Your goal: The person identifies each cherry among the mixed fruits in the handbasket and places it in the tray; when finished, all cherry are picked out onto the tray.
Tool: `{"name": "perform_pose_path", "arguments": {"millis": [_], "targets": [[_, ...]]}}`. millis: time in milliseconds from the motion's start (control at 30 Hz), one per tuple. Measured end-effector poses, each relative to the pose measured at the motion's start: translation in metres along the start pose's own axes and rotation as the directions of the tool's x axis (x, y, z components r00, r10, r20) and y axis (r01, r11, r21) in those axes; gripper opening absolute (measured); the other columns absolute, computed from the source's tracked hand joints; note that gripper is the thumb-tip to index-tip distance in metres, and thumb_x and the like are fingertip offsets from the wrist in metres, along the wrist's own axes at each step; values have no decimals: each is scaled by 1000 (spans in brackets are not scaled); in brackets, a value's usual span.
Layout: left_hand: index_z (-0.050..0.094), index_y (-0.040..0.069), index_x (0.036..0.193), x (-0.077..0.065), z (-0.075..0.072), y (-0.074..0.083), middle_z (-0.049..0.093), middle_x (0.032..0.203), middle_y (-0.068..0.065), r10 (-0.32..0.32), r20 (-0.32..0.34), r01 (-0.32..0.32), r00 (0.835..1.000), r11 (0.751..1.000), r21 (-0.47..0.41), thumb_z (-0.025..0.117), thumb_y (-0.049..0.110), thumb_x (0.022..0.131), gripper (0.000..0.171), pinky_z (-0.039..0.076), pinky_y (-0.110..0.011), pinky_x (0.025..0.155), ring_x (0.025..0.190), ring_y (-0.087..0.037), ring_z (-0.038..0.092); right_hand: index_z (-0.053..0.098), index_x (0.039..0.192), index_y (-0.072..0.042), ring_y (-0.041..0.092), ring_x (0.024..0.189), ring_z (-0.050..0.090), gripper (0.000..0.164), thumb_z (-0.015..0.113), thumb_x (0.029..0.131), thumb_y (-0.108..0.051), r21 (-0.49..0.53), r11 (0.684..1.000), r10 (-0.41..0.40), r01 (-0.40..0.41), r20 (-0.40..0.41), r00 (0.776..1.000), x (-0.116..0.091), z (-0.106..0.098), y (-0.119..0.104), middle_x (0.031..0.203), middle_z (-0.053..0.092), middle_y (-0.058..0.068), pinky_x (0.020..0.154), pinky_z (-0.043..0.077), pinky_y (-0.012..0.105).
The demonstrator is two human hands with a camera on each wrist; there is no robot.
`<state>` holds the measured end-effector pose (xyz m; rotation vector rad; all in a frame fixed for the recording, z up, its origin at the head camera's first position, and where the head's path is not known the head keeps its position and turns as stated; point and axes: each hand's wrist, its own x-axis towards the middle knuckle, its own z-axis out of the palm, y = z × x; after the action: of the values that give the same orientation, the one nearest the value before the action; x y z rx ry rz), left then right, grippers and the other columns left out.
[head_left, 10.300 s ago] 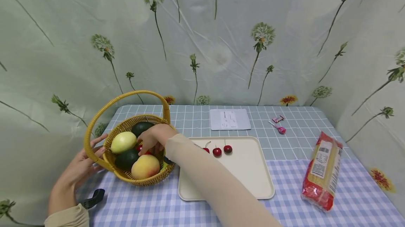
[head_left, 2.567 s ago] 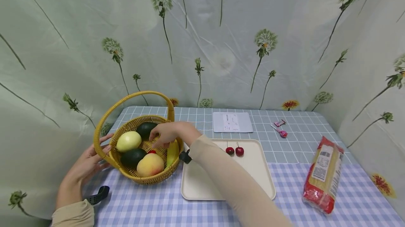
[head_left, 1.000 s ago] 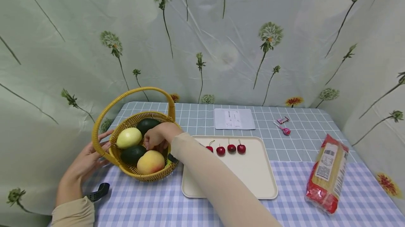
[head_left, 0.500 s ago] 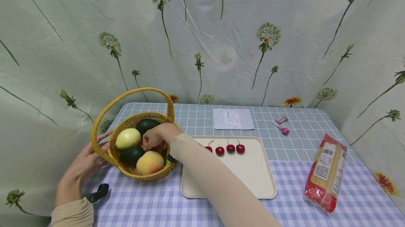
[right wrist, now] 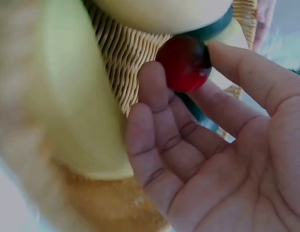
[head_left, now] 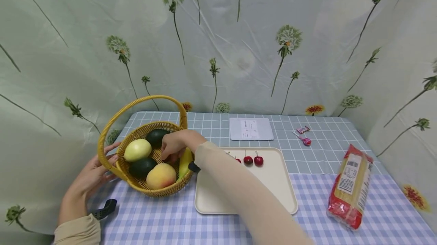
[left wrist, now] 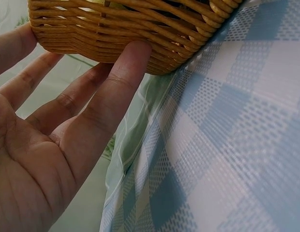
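Observation:
In the right wrist view, my right hand holds a dark red cherry between thumb and fingers. That hand is inside the yellow wicker basket in the head view, hiding the cherry there. Around it lie a peach, two dark green avocado-like fruits, a pale yellow-green oval fruit and a yellow-green banana-like fruit. My left hand touches the basket's outer left side, its fingers extended against the weave.
Right of the basket, a cream tray bears several cherries along its back, partly covered by my right sleeve. Behind it lies a grey labelled packet. A lollipop, a small wrapped sweet and a red-ended noodle pack are further right.
The tray shows more cherries than the three visible ten seconds ago. Over the last half second my right hand has shifted rightward within the basket, uncovering the banana-like fruit. My left hand stays put.

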<state>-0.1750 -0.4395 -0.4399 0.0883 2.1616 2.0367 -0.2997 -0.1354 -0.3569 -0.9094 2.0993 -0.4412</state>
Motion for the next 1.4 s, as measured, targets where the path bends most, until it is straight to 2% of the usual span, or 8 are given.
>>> {"name": "perform_pose_path", "arguments": {"millis": [267,433,533,667,833,1000,1133,1400], "targets": [[31,29,168,1,1,-1,70,124,23,9,4,-9,1000,1000,-2,47,16,116,56,60,-27,84,108,-2,71,74,128,-7,10,84,65,27,71,106,-21,29,987,-152,156,-97,984,-30,-8,28,95,69,-3,80,56,24],[31,30,168,1,0,-1,70,124,24,-3,-7,3,1000,1000,1,47,16,116,56,60,-27,83,108,-1,71,72,132,-3,8,87,59,34,76,102,-17,-18,965,-262,263,-166,951,-48,-13,40,102,70,2,77,52,21],[31,31,168,1,-1,-2,70,124,25,-4,-6,4,1000,1000,6,47,16,116,56,60,-27,83,108,-1,71,71,131,-3,9,92,60,33,76,102,-16,-44,958,-287,284,-208,935,-61,-14,44,106,71,3,81,52,19],[33,32,167,1,-1,-3,70,124,24,2,-1,-2,1000,1000,8,46,15,116,55,60,-27,83,108,-2,71,70,129,-7,10,102,66,30,77,101,-17,-36,957,-287,288,-260,922,-80,-14,52,114,73,3,91,55,19],[35,33,166,1,-1,-3,71,123,23,6,1,-6,1000,1000,-5,46,14,116,54,61,-27,83,107,-2,72,72,123,-9,12,101,71,24,77,100,-16,-7,954,-287,299,-307,908,-105,-15,71,111,76,3,91,57,23],[36,34,165,1,-2,-3,72,124,22,10,13,-10,1000,1000,-18,45,13,116,54,61,-27,83,107,-3,72,75,123,-10,11,102,74,24,76,100,-15,40,958,-247,283,-376,893,-130,-13,98,117,75,3,90,60,25],[39,34,163,1,-2,-4,73,123,19,24,24,-23,999,999,-41,44,11,116,53,61,-28,83,107,-4,73,76,122,-10,11,101,74,23,77,99,-14,50,960,-228,277,-439,869,-149,-9,123,121,72,5,90,61,27],[44,37,160,2,-2,-4,74,124,18,45,48,-41,998,996,-74,43,9,116,52,62,-28,84,107,-4,73,78,122,-12,11,102,72,24,77,98,-16,18,976,-177,215,-507,844,-189,4,164,113,77,0,98,60,34]]}}
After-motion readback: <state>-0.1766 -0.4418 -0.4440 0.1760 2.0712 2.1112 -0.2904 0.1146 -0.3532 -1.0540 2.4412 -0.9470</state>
